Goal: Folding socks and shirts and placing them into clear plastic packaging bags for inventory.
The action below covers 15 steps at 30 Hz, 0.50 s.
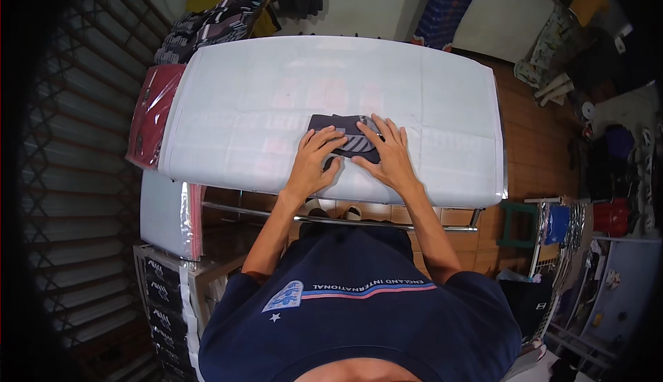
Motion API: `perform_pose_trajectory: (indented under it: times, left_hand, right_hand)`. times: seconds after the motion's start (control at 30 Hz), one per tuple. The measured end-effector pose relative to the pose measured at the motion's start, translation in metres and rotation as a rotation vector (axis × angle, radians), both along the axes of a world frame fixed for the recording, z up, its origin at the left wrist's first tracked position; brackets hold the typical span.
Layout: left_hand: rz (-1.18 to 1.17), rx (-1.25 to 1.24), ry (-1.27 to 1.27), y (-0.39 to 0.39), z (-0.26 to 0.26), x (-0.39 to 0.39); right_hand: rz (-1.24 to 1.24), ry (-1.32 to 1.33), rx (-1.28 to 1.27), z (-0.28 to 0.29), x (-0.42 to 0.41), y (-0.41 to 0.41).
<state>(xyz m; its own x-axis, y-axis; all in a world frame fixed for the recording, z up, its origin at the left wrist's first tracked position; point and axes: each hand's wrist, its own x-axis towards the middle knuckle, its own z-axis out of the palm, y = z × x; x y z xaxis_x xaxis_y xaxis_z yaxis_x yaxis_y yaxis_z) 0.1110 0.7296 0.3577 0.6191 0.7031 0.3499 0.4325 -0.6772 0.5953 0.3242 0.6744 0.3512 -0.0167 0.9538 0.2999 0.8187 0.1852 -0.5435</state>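
A small dark grey folded piece of fabric with lighter stripes (357, 143) lies on the white-covered table (248, 92), near the edge closest to me. My left hand (316, 159) rests on its left part with fingers spread. On its right part lies my right hand (386, 149), the fingers apart and flat along the cloth's side. Both thumbs point inward at the near edge of the fabric. Parts of the cloth are hidden under my fingers, so its full shape cannot be told.
Red packaged fabric (155, 115) sits at the table's left end. A metal rail (362, 222) runs below the near edge. Patterned garments (207, 30) are piled beyond the far left corner. A green stool (518, 224) stands at the right, and a folding lattice gate (83, 175) at the left.
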Motion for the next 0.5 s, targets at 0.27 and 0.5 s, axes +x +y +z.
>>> perform_pose_trajectory:
  times: [0.27, 0.5]
  left_hand:
    - [0.267, 0.04, -0.132, -0.005, -0.009, -0.001]
    - [0.273, 0.063, -0.27, -0.002, -0.015, -0.001]
  right_hand:
    - [0.014, 0.015, -0.026, 0.015, -0.004, 0.004]
    - [0.108, 0.234, 0.068, 0.01, 0.004, 0.018]
